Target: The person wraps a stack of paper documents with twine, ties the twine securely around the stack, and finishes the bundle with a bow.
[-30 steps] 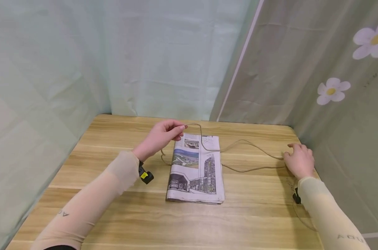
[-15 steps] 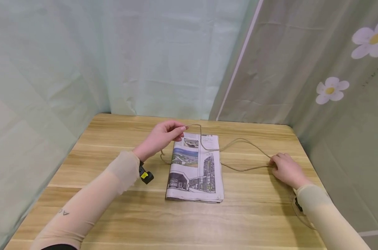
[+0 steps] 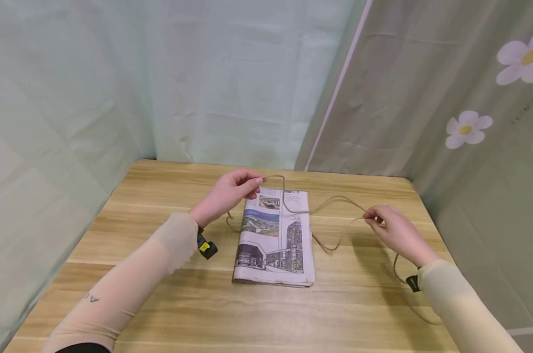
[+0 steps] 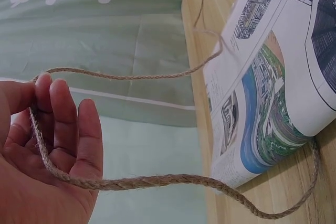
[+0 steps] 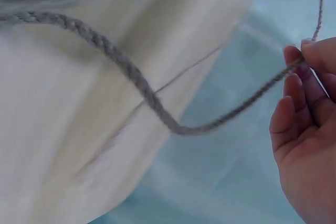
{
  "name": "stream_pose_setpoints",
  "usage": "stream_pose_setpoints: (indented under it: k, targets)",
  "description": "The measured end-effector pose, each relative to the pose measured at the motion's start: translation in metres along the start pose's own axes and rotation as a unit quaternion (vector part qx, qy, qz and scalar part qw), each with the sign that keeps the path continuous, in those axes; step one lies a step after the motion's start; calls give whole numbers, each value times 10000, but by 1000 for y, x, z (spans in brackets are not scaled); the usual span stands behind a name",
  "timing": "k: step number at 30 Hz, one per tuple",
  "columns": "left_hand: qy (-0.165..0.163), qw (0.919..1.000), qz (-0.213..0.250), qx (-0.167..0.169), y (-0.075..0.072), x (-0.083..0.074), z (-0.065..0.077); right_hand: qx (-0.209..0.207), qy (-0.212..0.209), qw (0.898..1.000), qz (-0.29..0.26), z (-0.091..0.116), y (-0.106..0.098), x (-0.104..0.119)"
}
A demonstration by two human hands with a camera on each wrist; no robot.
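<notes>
A folded newspaper [image 3: 273, 247] with printed pictures lies on the wooden table. Above its far left corner, my left hand [image 3: 227, 193] pinches brown jute twine [image 3: 283, 192] between thumb and fingers. In the left wrist view, a length of that twine [image 4: 142, 182] runs across the left palm [image 4: 55, 153] and down to the newspaper's edge. Right of the newspaper, my right hand [image 3: 396, 233] is raised over the table and pinches another part of the twine at its fingertips. The right wrist view shows a strand [image 5: 241, 109] sagging from the right hand [image 5: 310, 129]. The newspaper hides part of the twine.
The wooden table [image 3: 182, 304] has rounded far corners. Pale curtains [image 3: 231, 88] hang close behind it, and a flowered curtain [image 3: 482, 206] stands along the right side. A loose length of twine trails on the table below the right wrist.
My right hand has moved left from the table's right side and lifted, drawing the twine with it. The near strand by the newspaper now sags. My left hand has stayed put.
</notes>
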State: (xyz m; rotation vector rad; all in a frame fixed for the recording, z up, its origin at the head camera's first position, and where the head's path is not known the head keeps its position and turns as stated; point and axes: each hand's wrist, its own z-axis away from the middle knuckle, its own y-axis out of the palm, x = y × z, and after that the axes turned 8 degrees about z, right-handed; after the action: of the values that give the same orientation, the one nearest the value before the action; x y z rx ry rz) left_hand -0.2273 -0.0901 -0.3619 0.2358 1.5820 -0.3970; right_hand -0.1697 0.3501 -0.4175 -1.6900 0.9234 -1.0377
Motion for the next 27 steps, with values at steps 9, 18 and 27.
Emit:
stream_pose_setpoints:
  k: [9,18,27]
  targets:
    - [86,9996,-274,-25,2,-1,0,-624,-678,9940,-588,-33,-20,61]
    - [-50,9992,-383,89,10,-3,-3,-789,-1357,9826,-993,-66,-30,103]
    - [-69,9987,-459,216,18,-2,-7,-1022,-1517,9771,-1089,-85,-28,121]
